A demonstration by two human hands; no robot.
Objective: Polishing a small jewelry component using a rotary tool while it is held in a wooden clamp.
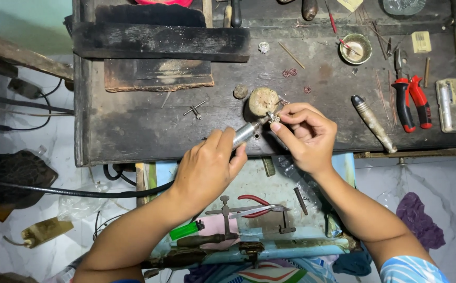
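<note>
At the front edge of the dark wooden desk (133, 131), the left hand (207, 170) grips a silver rotary handpiece (246, 133); at two o'clock, the right hand (304, 133) pinches a small metal piece (275, 118).

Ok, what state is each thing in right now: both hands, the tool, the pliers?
Left hand: gripping the rotary handpiece.
Right hand: pinching a small metal piece at the tool's tip.
Red pliers: lying shut on the bench.
Small bowl: upright.
</note>
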